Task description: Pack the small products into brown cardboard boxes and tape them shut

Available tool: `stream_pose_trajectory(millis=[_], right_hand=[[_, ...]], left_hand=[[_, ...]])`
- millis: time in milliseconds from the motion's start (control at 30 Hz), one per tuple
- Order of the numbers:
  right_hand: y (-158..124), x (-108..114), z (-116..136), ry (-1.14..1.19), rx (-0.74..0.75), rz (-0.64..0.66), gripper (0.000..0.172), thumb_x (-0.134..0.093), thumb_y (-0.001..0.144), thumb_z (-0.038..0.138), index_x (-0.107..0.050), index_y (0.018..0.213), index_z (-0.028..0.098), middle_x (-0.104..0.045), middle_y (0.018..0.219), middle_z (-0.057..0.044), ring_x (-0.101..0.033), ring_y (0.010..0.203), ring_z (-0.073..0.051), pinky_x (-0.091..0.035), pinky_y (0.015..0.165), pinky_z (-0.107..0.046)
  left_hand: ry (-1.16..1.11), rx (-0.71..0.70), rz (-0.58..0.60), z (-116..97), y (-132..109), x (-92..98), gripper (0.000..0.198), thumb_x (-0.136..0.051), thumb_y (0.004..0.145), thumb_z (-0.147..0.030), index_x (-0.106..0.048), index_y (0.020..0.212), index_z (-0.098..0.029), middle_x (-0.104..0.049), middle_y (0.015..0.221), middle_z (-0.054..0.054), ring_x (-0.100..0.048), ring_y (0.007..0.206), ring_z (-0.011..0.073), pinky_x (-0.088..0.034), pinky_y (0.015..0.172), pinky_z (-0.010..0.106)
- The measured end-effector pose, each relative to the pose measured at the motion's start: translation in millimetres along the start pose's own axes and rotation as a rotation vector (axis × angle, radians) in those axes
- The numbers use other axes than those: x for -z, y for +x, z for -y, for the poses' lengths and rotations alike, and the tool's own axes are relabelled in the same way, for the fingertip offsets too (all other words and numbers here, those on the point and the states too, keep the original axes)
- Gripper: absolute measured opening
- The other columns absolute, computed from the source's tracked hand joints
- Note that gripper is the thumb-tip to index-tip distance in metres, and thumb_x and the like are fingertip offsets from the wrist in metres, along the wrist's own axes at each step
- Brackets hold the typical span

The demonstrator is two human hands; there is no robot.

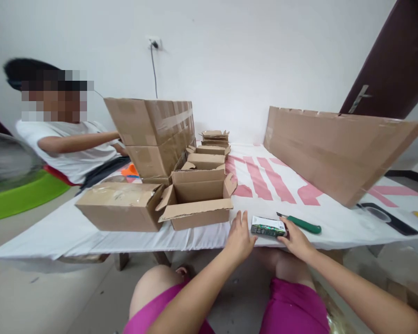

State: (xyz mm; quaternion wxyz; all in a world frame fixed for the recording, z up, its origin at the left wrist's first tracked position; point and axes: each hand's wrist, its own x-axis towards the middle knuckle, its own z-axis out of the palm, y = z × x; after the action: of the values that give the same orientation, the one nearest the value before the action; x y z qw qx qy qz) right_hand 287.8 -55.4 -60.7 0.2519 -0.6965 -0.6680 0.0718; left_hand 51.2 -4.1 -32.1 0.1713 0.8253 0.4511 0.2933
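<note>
A small carton with a white top and a shiny green patterned side (268, 226) lies at the front edge of the table. My right hand (297, 239) grips its right end, thumb at the front and fingers behind. Just left of the carton is my left hand (240, 237), open, its fingers stretched forward and nothing in it. Beyond my right hand rests a green-handled utility knife (304, 225), its blade pointing left. An open cardboard box (197, 215) with raised flaps stands left of my left hand.
More open boxes (209, 161) run back in a row. Taped boxes (160, 134) are stacked to the left, with a closed box (120, 206) before them. A tall cardboard panel (330, 148) stands right. A tape loop (376, 213) lies nearby. Another person (69, 144) sits left.
</note>
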Motion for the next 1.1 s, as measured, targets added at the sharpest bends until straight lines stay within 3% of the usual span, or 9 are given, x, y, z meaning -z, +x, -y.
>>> stream_pose_trajectory(millis=[100, 300, 400, 500, 633, 733, 800, 933, 1100], right_hand=[[27.7, 19.7, -2.4, 0.048, 0.042, 0.003, 0.055, -0.059, 0.071, 0.021, -0.045, 0.124, 0.023, -0.057, 0.122, -0.009, -0.057, 0.111, -0.025, -0.046, 0.093, -0.040], [144.6, 91.4, 10.8, 0.011, 0.019, -0.210, 0.054, -0.058, 0.071, 0.014, -0.045, 0.123, 0.021, -0.056, 0.122, -0.008, -0.056, 0.108, -0.021, -0.045, 0.091, -0.034], [163.9, 101.7, 11.2, 0.014, -0.003, -0.233, 0.051, -0.057, 0.070, 0.013, -0.045, 0.120, 0.020, -0.057, 0.120, -0.009, -0.056, 0.107, -0.022, -0.044, 0.090, -0.036], [132.8, 82.5, 3.0, 0.050, 0.007, -0.209, 0.049, -0.058, 0.070, 0.014, -0.045, 0.117, 0.019, -0.057, 0.117, -0.010, -0.056, 0.106, -0.024, -0.045, 0.088, -0.037], [62.3, 37.2, -9.4, 0.171, 0.145, 0.017, 0.051, -0.058, 0.070, 0.018, -0.042, 0.118, 0.021, -0.059, 0.113, -0.009, -0.058, 0.103, -0.023, -0.046, 0.088, -0.037], [32.0, 7.3, -10.0, 0.208, 0.182, 0.064, 0.049, -0.058, 0.072, 0.022, -0.043, 0.118, 0.022, -0.058, 0.116, -0.010, -0.056, 0.108, -0.025, -0.044, 0.094, -0.039], [26.5, -7.9, -8.6, 0.217, 0.155, 0.039, 0.048, -0.055, 0.075, 0.027, -0.042, 0.121, 0.022, -0.058, 0.117, -0.011, -0.056, 0.108, -0.026, -0.045, 0.093, -0.041], [29.3, -27.6, -11.7, 0.175, 0.220, -0.082, 0.050, -0.050, 0.080, 0.032, -0.040, 0.127, 0.020, -0.056, 0.123, -0.013, -0.054, 0.113, -0.027, -0.043, 0.097, -0.043], [30.4, -35.8, -19.2, 0.132, 0.264, -0.148, 0.050, -0.050, 0.082, 0.034, -0.042, 0.128, 0.018, -0.058, 0.122, -0.013, -0.057, 0.110, -0.027, -0.046, 0.094, -0.042]], left_hand=[[-0.051, 0.045, 0.146, -3.9, 46.3, -22.2, 0.068, -0.066, 0.069, -0.013, -0.041, 0.133, -0.012, -0.057, 0.126, 0.018, -0.054, 0.118, 0.0285, -0.043, 0.099, 0.038], [-0.045, 0.044, -0.049, -45.7, 165.1, -8.1, 0.055, -0.045, 0.085, -0.011, -0.031, 0.138, -0.013, -0.048, 0.135, 0.018, -0.048, 0.123, 0.0263, -0.041, 0.101, 0.039], [-0.016, 0.037, -0.082, -63.2, 186.0, -3.2, 0.052, -0.045, 0.084, -0.008, -0.034, 0.135, -0.013, -0.049, 0.132, 0.019, -0.048, 0.122, 0.0264, -0.041, 0.100, 0.039], [0.020, -0.005, -0.076, -55.8, 151.3, -9.3, 0.051, -0.044, 0.084, -0.006, -0.037, 0.133, -0.014, -0.050, 0.130, 0.017, -0.049, 0.122, 0.0248, -0.042, 0.100, 0.038], [0.035, -0.174, -0.003, -11.3, 46.5, -14.2, 0.058, -0.051, 0.083, -0.015, -0.030, 0.137, -0.015, -0.051, 0.131, 0.015, -0.051, 0.119, 0.0231, -0.044, 0.100, 0.041], [0.071, -0.144, -0.019, 29.8, -24.0, 4.1, 0.048, -0.050, 0.085, -0.021, -0.037, 0.131, -0.018, -0.053, 0.128, 0.012, -0.052, 0.119, 0.0226, -0.044, 0.101, 0.042], [0.152, -0.010, -0.118, 55.0, -50.0, 24.9, 0.038, -0.049, 0.086, -0.023, -0.043, 0.123, -0.018, -0.057, 0.118, 0.012, -0.056, 0.112, 0.0245, -0.046, 0.097, 0.044], [0.289, 0.217, -0.304, 93.4, -52.0, 61.2, 0.036, -0.053, 0.083, -0.027, -0.046, 0.116, -0.017, -0.058, 0.110, 0.011, -0.056, 0.108, 0.0276, -0.046, 0.093, 0.046], [0.382, 0.455, -0.224, 105.7, -8.6, 65.0, 0.042, -0.066, 0.074, -0.037, -0.047, 0.103, -0.013, -0.056, 0.103, 0.013, -0.059, 0.101, 0.0272, -0.047, 0.087, 0.038]])
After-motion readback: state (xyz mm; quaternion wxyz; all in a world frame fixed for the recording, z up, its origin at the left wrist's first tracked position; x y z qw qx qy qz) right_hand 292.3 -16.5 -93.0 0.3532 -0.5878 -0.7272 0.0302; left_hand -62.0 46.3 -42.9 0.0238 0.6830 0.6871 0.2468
